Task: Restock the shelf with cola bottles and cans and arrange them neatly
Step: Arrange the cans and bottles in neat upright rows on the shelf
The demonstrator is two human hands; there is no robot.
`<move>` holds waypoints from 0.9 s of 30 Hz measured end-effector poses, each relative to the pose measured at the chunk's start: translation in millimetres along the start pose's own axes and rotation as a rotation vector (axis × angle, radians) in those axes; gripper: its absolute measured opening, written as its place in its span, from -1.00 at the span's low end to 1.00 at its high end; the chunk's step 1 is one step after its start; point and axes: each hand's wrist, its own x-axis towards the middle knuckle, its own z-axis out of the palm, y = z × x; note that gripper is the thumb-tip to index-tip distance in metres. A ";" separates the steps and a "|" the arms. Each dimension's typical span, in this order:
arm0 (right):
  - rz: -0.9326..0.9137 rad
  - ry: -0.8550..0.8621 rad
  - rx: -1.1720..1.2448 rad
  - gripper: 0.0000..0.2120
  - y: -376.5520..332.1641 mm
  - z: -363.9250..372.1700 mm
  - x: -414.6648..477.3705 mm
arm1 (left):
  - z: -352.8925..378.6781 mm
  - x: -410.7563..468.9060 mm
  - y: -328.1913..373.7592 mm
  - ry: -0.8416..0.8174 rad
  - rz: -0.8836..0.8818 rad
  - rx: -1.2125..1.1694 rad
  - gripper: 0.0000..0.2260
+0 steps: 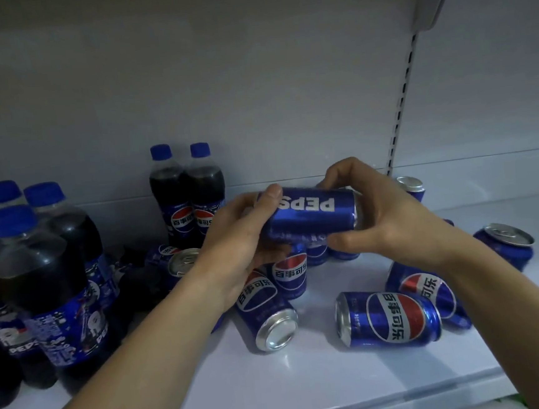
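Both my hands hold one blue cola can (311,212) sideways above the white shelf (309,373), its white lettering upside down. My left hand (242,239) grips its left end with the thumb over the top. My right hand (383,214) wraps fingers round its right end. Under them several cans lie toppled: one with its base toward me (268,315), one on its side (389,319), another behind it (429,291). A can (290,274) stands upright beneath the held one. Two small cola bottles (189,195) stand at the back.
Several larger cola bottles (50,288) crowd the left of the shelf. More cans sit at the right (506,245) and back right (411,188). A slotted upright (399,105) and a bracket (433,4) carry the shelf above. The shelf's front edge (377,403) runs below.
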 end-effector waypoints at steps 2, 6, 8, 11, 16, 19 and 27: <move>0.046 -0.013 0.012 -0.44 -0.9 0.3 1.5 | 1.1 0.7 -1.7 -0.002 0.141 0.041 -0.54; 0.052 -0.087 -0.050 -0.32 -8.1 7.3 2.4 | 5.4 -5.7 -5.1 -0.030 0.341 0.149 -0.57; 0.018 -0.022 -0.148 -0.24 -9.3 14.9 3.5 | 6.3 -6.9 -7.2 -0.064 0.351 0.164 -0.56; -0.062 0.176 -0.373 -0.05 -2.7 26.8 6.1 | 9.9 -5.3 -6.9 -0.042 0.291 0.070 -0.45; -0.075 0.139 -0.379 -0.10 1.0 31.2 7.1 | 15.7 -5.3 -8.7 0.084 0.319 0.005 -0.45; -0.081 0.126 -0.348 -0.24 -4.7 24.1 5.5 | 16.2 -5.2 -8.8 0.078 0.334 0.016 -0.47; 0.079 0.361 -0.527 -0.20 18.2 13.6 16.3 | -16.0 4.2 2.0 0.040 0.365 0.660 -0.69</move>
